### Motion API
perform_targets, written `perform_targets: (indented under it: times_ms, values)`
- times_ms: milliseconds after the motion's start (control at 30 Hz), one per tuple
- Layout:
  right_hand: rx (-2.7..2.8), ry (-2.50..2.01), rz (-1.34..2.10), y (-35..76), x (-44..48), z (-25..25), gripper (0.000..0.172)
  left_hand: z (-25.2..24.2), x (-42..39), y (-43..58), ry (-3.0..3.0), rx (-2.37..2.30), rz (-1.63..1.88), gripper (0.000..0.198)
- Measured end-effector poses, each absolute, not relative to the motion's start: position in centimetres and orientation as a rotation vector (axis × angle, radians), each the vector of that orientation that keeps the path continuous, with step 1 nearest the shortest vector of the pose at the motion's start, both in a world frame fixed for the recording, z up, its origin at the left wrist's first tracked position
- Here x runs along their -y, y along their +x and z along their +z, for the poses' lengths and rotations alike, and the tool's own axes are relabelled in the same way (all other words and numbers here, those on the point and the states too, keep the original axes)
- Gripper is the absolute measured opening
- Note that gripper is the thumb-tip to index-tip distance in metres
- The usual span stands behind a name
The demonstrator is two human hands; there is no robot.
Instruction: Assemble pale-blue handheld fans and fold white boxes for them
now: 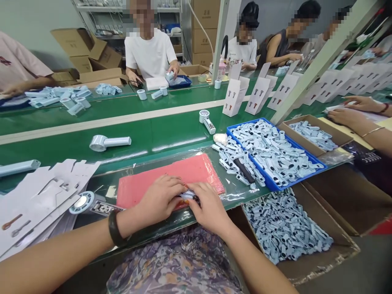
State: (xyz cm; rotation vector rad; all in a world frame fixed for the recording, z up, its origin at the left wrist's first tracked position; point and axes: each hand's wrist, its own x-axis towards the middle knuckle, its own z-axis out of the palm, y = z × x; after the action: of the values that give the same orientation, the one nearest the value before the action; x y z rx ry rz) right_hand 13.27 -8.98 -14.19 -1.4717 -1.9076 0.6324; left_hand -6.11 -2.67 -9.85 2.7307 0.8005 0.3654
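Both the left hand [161,196] and the right hand [208,204] lie just below the centre of the frame, fingertips and thumbs closed together around one small pale-blue and dark part [188,195]. This part is at lower centre, over the right portion of a red pad [162,173] on the green counter [159,126]; the fingers cover much of its outline. A dark bracelet [114,228] encircles the left wrist. Beside it, at lower left, rests a round-headed device [87,203] whose handle exposes inner components; flat white cartons [33,220] overlap farther left. A second device [110,142], handle enclosed, lies at left centre; a third device [207,121] lies just above and right of centre. At centre right, a blue tray [300,179] contains many pale-blue pieces [269,145], with a loose heap [228,157] beside its left side. A cardboard box [339,251] at lower right contains similar pieces. Upright white boxes [235,96] stand in a row at upper right. At upper centre, a co-worker [150,53] in a white shirt holds a pale-blue object [169,76].
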Motion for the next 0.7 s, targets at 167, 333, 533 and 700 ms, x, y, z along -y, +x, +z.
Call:
perform_targets:
  times_ms: [167,333,533,700]
  values:
    - [1.774,-1.351,0.622,14.7,9.5,-14.3,0.042,-9.3,2.2,-6.8,2.95,-0.79,0.241,0.023]
    - [1.542,-1.786,0.107,19.6,9.4,-14.8,0.024,-7.8,-7.1,-7.5,3.192,-0.683,0.081,0.032]
    - [1.597,-2.125,-0.3,21.6,5.9,-14.1,0.026,-6.1,-22.2,-5.5,3.26,-1.173,0.079,0.032]
    - [1.674,-2.256,-0.355,20.5,2.8,-14.0,0.014,-8.0,-27.6,-4.3,3.114,-1.234,0.08,0.05]
